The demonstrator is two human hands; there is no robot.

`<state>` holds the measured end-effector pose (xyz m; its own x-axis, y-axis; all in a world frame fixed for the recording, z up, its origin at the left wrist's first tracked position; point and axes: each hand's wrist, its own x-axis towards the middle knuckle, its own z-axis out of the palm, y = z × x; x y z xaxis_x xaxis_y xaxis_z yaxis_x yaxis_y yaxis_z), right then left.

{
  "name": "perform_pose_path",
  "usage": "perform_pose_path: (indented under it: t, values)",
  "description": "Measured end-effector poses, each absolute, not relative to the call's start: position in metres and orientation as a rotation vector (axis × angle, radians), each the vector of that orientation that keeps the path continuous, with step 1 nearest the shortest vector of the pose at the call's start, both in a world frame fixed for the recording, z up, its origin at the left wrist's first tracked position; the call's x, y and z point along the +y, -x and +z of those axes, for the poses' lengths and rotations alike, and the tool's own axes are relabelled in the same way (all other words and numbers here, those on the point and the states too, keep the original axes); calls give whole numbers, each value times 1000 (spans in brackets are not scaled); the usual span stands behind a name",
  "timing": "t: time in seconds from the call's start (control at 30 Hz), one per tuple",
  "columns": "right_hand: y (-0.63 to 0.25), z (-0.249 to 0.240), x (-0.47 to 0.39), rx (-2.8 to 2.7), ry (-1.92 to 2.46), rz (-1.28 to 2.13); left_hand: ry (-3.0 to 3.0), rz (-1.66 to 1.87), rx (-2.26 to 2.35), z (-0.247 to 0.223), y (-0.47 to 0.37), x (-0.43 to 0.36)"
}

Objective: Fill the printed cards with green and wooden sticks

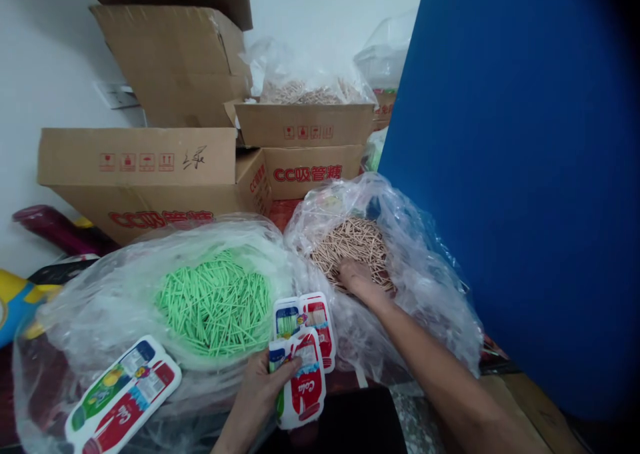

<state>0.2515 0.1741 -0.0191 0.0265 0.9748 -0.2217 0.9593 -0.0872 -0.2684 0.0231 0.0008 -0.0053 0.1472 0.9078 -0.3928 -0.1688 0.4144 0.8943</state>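
Note:
My left hand [263,387] is closed on a bottle-shaped plastic candy pack [307,381] with a red "Cola" print, thumb on its face. Touching it from behind is a second pack [317,321], with green sticks and tan sticks showing in its windows; whether my hand grips this one too is unclear. My right hand [356,275] reaches into a heap of thin tan sticks [357,241] in a clear plastic bag [420,267], its fingers hidden among them. Left of it, bright green sticks [215,307] fill another open clear bag [100,294].
A pack [125,397] with green and red bottle prints lies on the left bag. Cardboard boxes [150,201] stand behind, one topped by a bag of tan sticks [310,94]. A blue panel [505,194] rises at right. A purple bottle-like object [55,227] lies far left.

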Motion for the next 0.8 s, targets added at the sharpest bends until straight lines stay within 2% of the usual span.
perform_pose_path:
  t: [0.17,0.37,0.6,0.8]
  values:
    - [-274,-20,181,-2023,2143,832,-788,926,1187,-2,-22,-1]
    - [-306,-33,173,-1676,1937,1144,-753,921,1173,-1,-20,-3]
    - [-311,-41,156,-1273,1528,1215,-772,909,1165,-10,-20,-3]
    - [-293,-54,145,-1135,1281,1129,-710,907,1143,-6,-22,-5]
